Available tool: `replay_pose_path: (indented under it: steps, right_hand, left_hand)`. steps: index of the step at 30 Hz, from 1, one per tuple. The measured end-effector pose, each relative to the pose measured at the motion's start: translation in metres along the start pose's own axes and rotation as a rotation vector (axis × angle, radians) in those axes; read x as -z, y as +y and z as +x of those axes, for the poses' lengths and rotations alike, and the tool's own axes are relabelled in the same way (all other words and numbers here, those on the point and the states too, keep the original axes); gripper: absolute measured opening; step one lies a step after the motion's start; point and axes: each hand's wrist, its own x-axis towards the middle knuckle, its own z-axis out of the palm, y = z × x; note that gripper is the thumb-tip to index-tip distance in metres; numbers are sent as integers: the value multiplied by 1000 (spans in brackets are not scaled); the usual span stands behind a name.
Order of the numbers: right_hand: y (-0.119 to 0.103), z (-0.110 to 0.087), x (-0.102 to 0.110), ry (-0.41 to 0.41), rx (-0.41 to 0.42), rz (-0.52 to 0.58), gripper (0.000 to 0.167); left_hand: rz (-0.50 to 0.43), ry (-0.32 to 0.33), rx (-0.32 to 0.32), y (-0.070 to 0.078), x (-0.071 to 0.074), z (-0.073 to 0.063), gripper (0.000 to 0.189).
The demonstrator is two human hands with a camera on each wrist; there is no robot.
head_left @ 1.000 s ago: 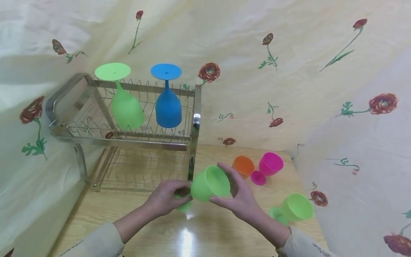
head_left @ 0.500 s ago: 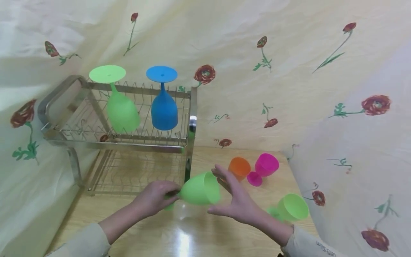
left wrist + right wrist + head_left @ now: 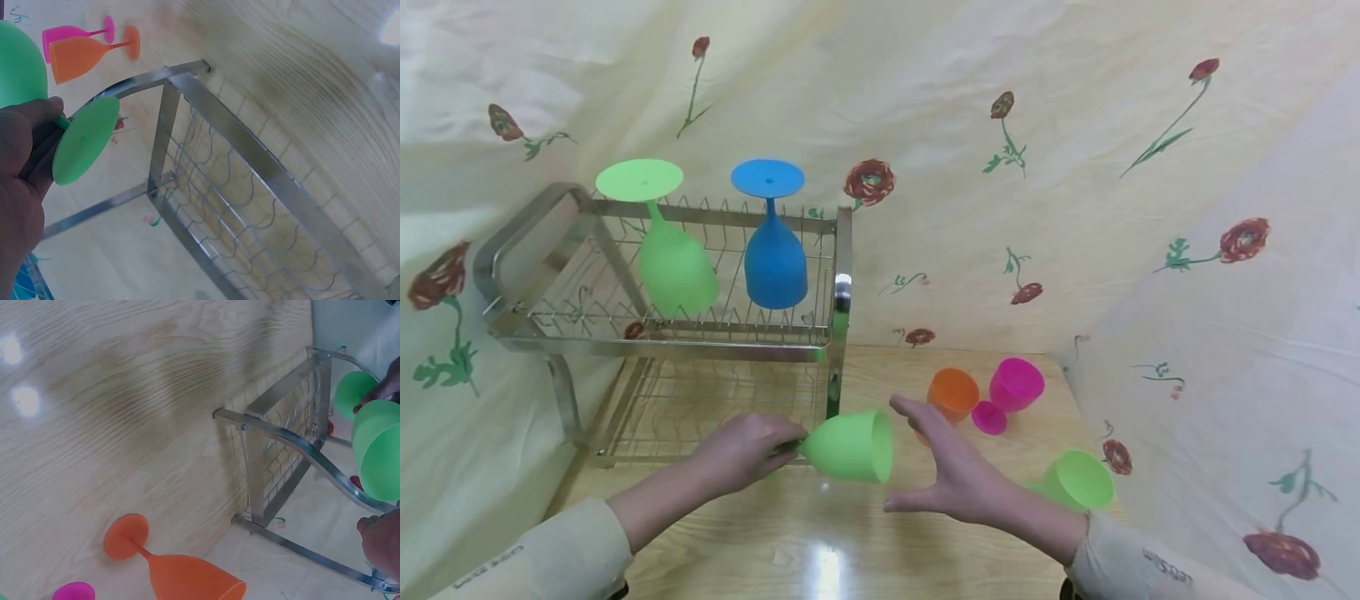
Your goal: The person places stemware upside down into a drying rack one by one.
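My left hand (image 3: 747,450) pinches the stem of a light green plastic goblet (image 3: 850,447), tipped on its side with its mouth toward the right. In the left wrist view its round foot (image 3: 87,140) sticks out past the fingers. My right hand (image 3: 958,471) stands just right of the goblet's rim, thumb and fingers spread apart, holding nothing. Upside down on the upper tier of a metal dish rack (image 3: 662,343) are another green goblet (image 3: 677,271) and a blue goblet (image 3: 777,267).
Right of the rack, an orange goblet (image 3: 953,392) and a magenta goblet (image 3: 1017,385) lie on the wooden table (image 3: 760,550). Another green goblet (image 3: 1078,481) lies by the right forearm. Flower-printed cloth (image 3: 955,208) hangs behind and at both sides.
My right hand has let go of the goblet's bowl, and a gap has opened between them. My left hand has carried the goblet leftward, turning it more sideways.
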Motion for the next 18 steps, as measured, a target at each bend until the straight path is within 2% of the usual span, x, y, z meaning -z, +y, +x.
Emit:
replay_pose_path:
  steps: [10,18]
  right_hand:
    - [0,18,-6,-4,69,-118,117]
    - [1,28,-16,10,145,-164,102]
  left_hand:
    - [87,10,-17,0,7,-2,18]
    - [126,25,-20,0,8,-3,17]
